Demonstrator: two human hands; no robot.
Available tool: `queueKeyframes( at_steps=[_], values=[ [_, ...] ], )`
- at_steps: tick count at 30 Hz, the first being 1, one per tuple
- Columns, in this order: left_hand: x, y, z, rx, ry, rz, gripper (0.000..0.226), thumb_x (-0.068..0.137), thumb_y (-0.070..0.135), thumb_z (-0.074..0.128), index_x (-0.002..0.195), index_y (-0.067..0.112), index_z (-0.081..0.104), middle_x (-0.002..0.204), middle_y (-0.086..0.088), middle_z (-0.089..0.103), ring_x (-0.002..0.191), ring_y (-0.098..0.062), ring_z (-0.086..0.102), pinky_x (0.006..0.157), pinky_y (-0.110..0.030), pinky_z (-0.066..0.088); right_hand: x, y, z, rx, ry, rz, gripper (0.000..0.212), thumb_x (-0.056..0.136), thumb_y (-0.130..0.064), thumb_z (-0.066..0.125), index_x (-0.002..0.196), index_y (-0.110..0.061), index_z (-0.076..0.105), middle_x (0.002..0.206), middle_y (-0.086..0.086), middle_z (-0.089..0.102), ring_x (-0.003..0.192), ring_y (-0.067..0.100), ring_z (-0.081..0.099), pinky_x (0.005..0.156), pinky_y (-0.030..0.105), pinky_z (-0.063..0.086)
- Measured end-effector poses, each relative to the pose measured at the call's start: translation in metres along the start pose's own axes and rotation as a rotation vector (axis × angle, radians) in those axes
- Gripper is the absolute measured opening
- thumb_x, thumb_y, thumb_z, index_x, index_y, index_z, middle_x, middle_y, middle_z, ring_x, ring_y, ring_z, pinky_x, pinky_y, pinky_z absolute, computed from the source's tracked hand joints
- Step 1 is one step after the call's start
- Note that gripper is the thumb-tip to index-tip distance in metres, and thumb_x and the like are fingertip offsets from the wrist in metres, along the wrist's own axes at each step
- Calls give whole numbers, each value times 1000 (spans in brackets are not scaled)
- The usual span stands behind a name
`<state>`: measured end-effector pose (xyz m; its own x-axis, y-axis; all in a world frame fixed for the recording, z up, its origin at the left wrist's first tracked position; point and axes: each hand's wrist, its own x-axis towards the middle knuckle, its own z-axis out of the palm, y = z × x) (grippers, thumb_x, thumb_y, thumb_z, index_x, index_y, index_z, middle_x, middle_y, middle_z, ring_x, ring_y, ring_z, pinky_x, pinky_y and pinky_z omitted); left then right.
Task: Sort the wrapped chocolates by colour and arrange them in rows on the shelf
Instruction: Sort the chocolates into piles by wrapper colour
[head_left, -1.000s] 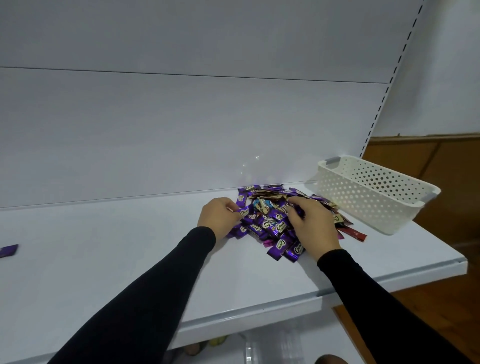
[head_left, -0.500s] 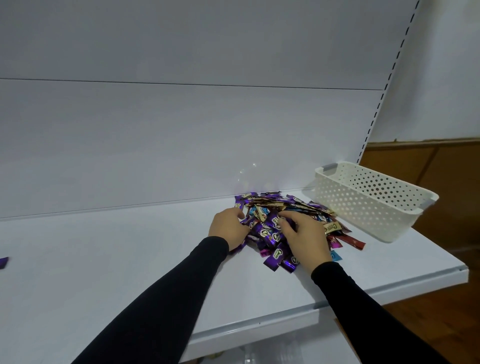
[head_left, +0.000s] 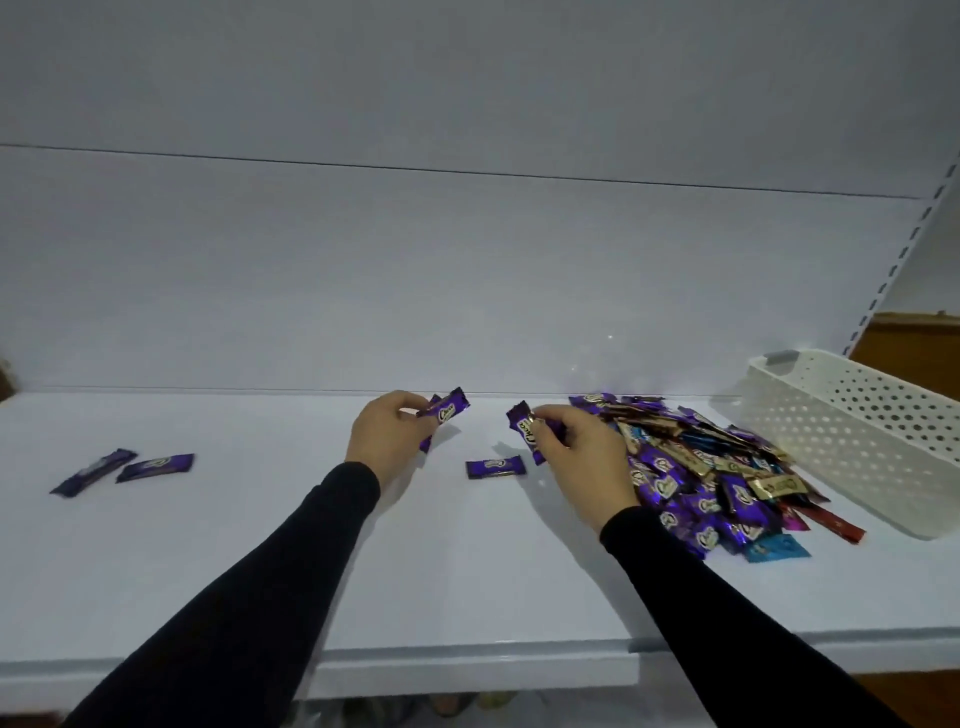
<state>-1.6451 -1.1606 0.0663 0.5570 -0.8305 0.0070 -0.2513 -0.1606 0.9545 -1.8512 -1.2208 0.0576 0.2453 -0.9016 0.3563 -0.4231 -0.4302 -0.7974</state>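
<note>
— Purple wrappers where?
— Left hand (head_left: 387, 439) pinches purple chocolates (head_left: 448, 411); right hand (head_left: 582, 457) grips another (head_left: 523, 426), both near the shelf's (head_left: 260, 545) back edge.
— The pile (head_left: 711, 478)?
— Toward the right end, beside the white basket (head_left: 852, 441).

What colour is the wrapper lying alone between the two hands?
Purple, with pale lettering; the lone wrapped chocolate shows in the head view.

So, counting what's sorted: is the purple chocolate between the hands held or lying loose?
Loose: the purple chocolate lies flat on the shelf, neither hand touching it.
</note>
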Motion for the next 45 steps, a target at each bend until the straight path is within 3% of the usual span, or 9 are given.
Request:
queueKeyframes(
  at_steps=[4,9,12,17,23,28,34,40,45],
  values=[
    [1,-26,-80,128,200,42,15,86,13,66,84,27,65,75,1,72,69,-19,63,63,-25,47,-3,-37,62,67,-149,-39,11,93,-21,62,95,-21,73,79,-3,70,77,18,65,77,35,54],
    [-15,-64,-171,272,501,17,9,91,13,61,97,18,66,78,1,68,76,-21,60,60,-21,38,-19,-84,144,115,-333,-90,12,94,-18,60,97,-19,72,91,-1,70,83,14,62,75,18,46],
    [-27,-85,-213,362,617,-34,12,93,11,60,102,13,68,84,0,63,79,-20,54,70,-24,36,-29,-106,193,76,-428,-157,15,94,-17,58,96,-15,73,90,-4,65,82,5,54,70,4,38],
    [-34,-107,-247,452,585,-68,11,94,12,62,103,10,68,87,-1,62,77,-16,51,65,-23,35,-42,-144,258,91,-522,-179,13,91,-17,61,97,-14,72,92,3,65,81,12,58,67,13,40],
    [-27,-110,-258,590,540,-75,33,97,18,60,128,7,63,121,-12,67,105,-26,61,87,-29,43,-43,-166,297,31,-561,-218,23,94,-21,58,113,-12,68,106,4,70,97,19,61,88,32,49],
    [-27,-102,-247,606,556,-47,36,100,19,57,135,10,59,132,-12,62,116,-26,58,87,-26,42,-22,-158,269,10,-496,-204,32,98,-27,56,126,-15,63,128,-1,63,117,14,57,98,21,39],
    [-24,-73,-176,522,341,148,35,97,27,59,131,19,60,128,0,60,105,-12,54,89,-22,35,-15,-110,177,-86,-400,-266,25,97,-32,57,117,-21,67,122,-10,62,113,4,54,88,11,32],
    [-26,-34,-59,544,-60,367,38,98,34,58,135,24,58,129,6,59,120,-13,53,100,-24,39,-24,-42,58,-235,-210,-264,25,93,-28,65,114,-16,70,119,-3,62,114,7,53,87,-2,28],
    [-34,-6,28,633,-293,418,43,99,31,54,140,20,53,138,0,56,128,-18,49,106,-29,38,-31,11,-28,-400,-94,-173,28,92,-27,66,117,-14,70,124,1,61,120,15,52,92,15,32]
  ],
)
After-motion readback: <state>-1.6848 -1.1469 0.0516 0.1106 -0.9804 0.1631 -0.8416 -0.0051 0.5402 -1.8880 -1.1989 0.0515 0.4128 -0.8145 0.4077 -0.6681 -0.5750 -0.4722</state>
